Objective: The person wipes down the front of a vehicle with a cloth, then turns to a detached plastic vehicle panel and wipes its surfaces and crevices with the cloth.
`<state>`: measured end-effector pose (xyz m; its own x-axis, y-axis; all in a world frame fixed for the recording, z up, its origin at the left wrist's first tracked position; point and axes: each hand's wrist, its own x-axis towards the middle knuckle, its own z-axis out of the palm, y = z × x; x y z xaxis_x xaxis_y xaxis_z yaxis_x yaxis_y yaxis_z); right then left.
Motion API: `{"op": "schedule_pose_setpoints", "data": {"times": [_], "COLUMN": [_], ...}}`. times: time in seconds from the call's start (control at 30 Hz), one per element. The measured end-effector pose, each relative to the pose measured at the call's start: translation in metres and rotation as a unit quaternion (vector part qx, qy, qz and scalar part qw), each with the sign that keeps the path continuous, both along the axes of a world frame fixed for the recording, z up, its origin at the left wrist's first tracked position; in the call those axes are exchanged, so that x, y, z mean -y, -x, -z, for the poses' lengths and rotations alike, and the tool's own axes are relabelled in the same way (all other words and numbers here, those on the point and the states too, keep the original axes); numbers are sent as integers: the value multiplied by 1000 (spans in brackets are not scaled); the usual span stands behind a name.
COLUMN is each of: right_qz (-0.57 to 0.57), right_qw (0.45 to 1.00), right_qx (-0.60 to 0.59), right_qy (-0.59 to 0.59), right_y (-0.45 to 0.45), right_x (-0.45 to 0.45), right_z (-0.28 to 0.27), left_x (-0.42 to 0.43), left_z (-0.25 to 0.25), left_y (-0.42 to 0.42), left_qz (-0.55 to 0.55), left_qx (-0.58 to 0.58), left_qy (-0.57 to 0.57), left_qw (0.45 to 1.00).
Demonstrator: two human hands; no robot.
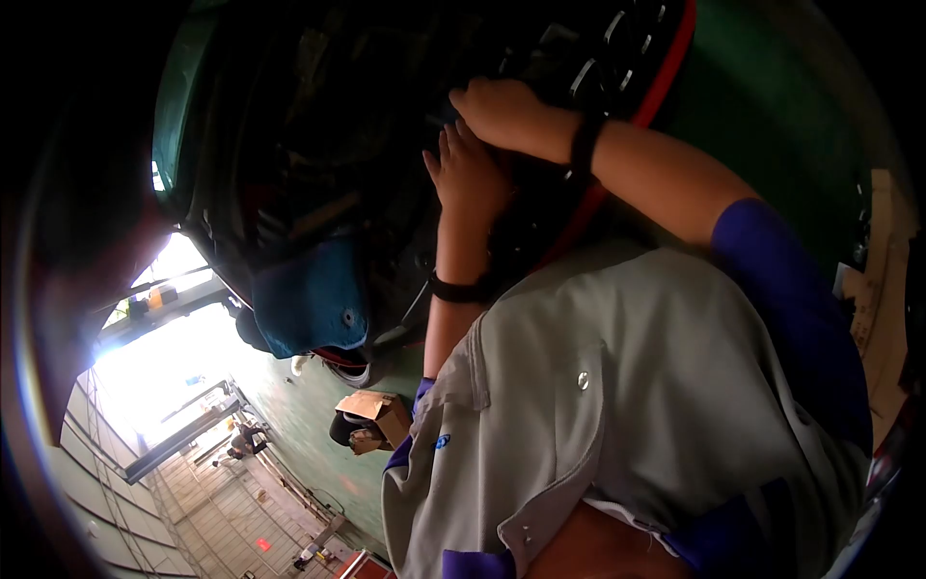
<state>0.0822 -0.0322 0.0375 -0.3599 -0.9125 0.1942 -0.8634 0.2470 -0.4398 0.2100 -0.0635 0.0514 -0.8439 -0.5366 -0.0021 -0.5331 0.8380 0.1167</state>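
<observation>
Bare left hand (473, 179) is up around 12 o'clock, fingers stretched out, with the bare, curled right hand (506, 114) just past it towards 1. Way too dark to see what they're touching tbh. Floppy blue sheet (311, 301) at 9, open brown cardboard box (393, 423) at 7.

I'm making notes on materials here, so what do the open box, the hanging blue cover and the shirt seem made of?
Box: most likely cardboard, matt brown with folded flaps. Blue cover: fairly dull, its sheet-like drape suggests vinyl or heavy cloth; dim light leaves which open. Shirt: probably woven cloth, matt grey, with soft creases and stitched seams.
</observation>
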Motion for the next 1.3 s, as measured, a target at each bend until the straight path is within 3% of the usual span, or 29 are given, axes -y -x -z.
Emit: {"op": "schedule_pose_setpoints", "data": {"times": [0.07,0.27,0.53,0.67,0.83,0.9,1.03,1.07,1.2,1.3], "right_qz": [10,56,78,95,148,186,234,279,343,393], "right_qw": [1000,995,996,991,985,975,947,922,864,776], "right_qx": [-9,-27,-32,-1,26,41,190,253,324,442], "right_qy": [-2,75,38,99,87,111,111,90,174,220], "right_y": [1,-8,-24,-25,-31,-30,-17,-16,-12,-14], "right_x": [8,-9,-63,-89,-120,-127,-160,-169,-189,-194], "right_z": [0,13,29,47,65,80,84,80,60,51], "left_x": [7,-11,-46,-46,-47,-49,-53,-56,-71,-81], "left_z": [-3,25,46,40,29,23,37,42,44,37], "left_y": [3,-4,-15,-15,-11,-7,1,3,5,2], "left_qz": [-4,0,62,137,231,269,336,339,336,309], "left_qx": [16,-20,-23,-60,-118,-95,-148,-170,-211,-196], "left_qy": [-31,125,281,233,124,99,34,23,-54,-98], "left_qw": [999,992,957,961,958,953,930,925,916,925]}}
